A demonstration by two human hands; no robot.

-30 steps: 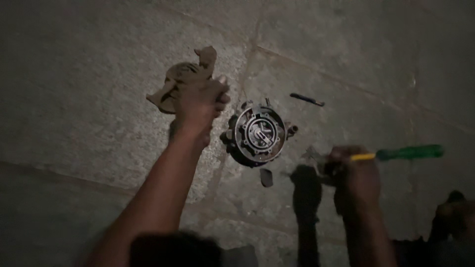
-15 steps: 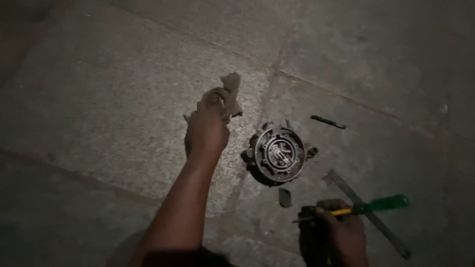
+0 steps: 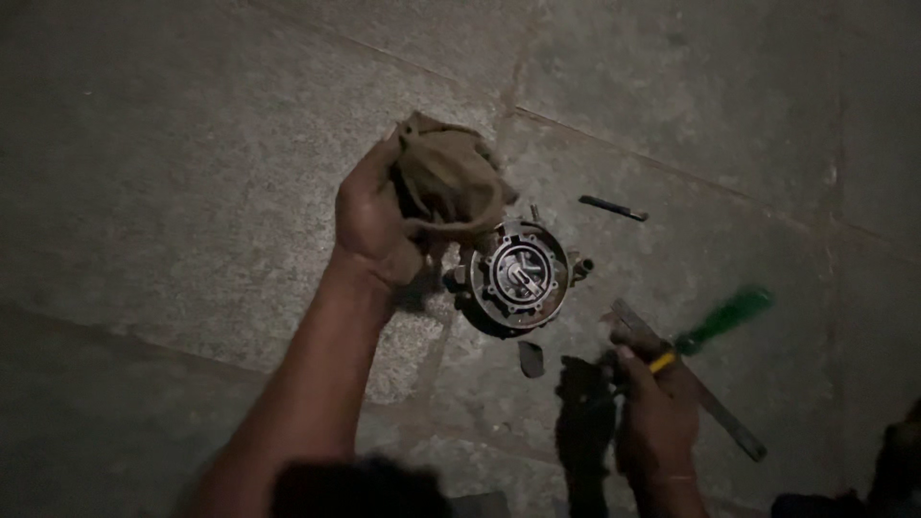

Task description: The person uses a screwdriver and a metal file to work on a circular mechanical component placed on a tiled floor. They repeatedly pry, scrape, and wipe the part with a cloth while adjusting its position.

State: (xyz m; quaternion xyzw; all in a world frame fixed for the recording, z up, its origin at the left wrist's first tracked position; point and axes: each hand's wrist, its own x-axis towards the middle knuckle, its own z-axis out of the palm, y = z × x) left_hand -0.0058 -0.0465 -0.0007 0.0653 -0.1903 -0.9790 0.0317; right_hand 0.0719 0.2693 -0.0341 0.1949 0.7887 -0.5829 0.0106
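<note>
Left hand (image 3: pixel 379 225) is closed around one crumpled brown cloth rag (image 3: pixel 446 182), held above the floor, just left of and slightly farther than the round metal housing (image 3: pixel 523 278). The rag's lower edge overlaps the housing's upper left rim in view; can't tell if they touch.

Right hand (image 3: pixel 657 403) is near right, fist closed on a screwdriver with green translucent handle and yellow collar (image 3: pixel 715 326). The handle points up and to the right and is motion-blurred. The hand is apart from the housing, near and to the right of it.

Count:
- 1 housing: circular, dull grey cast metal, dirty, lugs around the rim, bright metal parts in the centre recess. It lies flat on the floor between the two hands.
- 1 rag: soft, bunched.
- 1 screwdriver.
- 1 flat metal strip (image 3: pixel 729 422), long and thin, lying diagonally on the floor under and right of the right hand.
- 1 small dark rod-shaped piece (image 3: pixel 614 207), far right of the housing.
- 1 small dark chip (image 3: pixel 531 358), just near of the housing.

The floor is made of grey speckled stone slabs (image 3: pixel 173 163), rough, with visible joints. Lighting is dim.
</note>
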